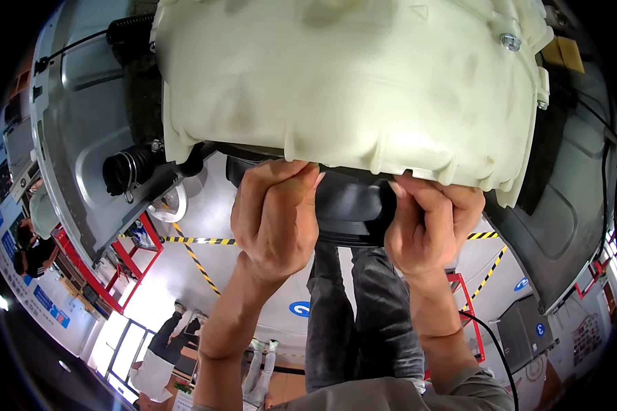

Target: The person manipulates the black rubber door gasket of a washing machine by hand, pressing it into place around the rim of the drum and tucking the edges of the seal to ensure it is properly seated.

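A large cream plastic washing machine tub [349, 89] fills the upper middle of the head view. Below its ribbed lower rim hangs a black rubber door gasket [353, 205]. My left hand [275, 216] pinches the gasket's edge against the rim, fingers curled and thumb toward the middle. On the other side, my right hand [432, 219] grips the same edge in a like pinch. Both sets of fingertips are partly hidden under the rim. A black ribbed hose [127, 171] with a wire clamp sticks out left of the tub.
Grey metal cabinet panels flank the tub, one on the left [82, 130] and one on the right [555, 233]. A bolt [511, 42] sits on the tub's upper right. Red frames [134, 264], yellow-black floor tape [199, 240], a black cable [493, 339] and other people are farther off.
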